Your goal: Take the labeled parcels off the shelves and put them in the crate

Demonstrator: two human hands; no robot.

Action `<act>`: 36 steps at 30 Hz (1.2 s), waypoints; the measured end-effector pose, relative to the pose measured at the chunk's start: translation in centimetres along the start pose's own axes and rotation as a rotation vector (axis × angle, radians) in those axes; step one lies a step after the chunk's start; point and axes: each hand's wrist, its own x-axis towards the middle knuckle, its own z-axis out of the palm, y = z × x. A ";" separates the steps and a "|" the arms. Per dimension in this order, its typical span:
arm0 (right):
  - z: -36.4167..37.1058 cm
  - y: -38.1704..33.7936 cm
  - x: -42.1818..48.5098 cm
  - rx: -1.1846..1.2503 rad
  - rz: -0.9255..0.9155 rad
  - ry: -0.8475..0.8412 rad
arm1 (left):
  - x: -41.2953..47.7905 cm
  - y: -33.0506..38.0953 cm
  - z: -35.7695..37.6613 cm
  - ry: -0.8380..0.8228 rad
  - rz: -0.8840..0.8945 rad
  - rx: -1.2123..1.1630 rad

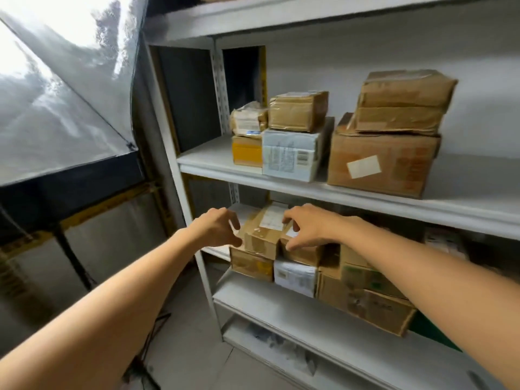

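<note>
A small brown parcel with a white label on top sits on a stack on the lower shelf. My left hand hovers at its left side, fingers spread and curled, not clearly touching it. My right hand reaches over the neighbouring brown parcel, fingertips at the labeled parcel's right edge, thumb on the neighbour's front. Neither hand holds anything. No crate is in view.
The middle shelf carries several parcels: a white labeled box, a large brown carton with a smaller one on top. More boxes fill the lower shelf to the right. A softbox light stands to the left.
</note>
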 end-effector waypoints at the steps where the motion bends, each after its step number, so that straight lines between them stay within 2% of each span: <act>1: 0.8 0.0 0.7 0.000 0.000 -0.003 | 0.6 -1.0 0.0 -0.003 -0.002 0.002; 6: 4.1 1.1 3.9 0.034 0.098 -0.033 | 5.3 -4.3 0.9 -0.027 0.011 -0.011; 15: 9.6 3.7 6.5 0.132 0.285 -0.032 | 11.3 -5.4 5.5 -0.128 0.115 0.021; 21: 10.9 3.8 7.4 0.255 0.313 0.093 | 12.2 -5.7 5.4 -0.102 0.097 0.037; 29: 11.9 3.5 9.3 0.372 0.432 0.099 | 15.2 -6.5 5.9 -0.073 0.085 0.029; 36: 13.6 2.1 11.3 0.422 0.514 0.101 | 17.6 -8.0 7.7 -0.129 0.083 0.029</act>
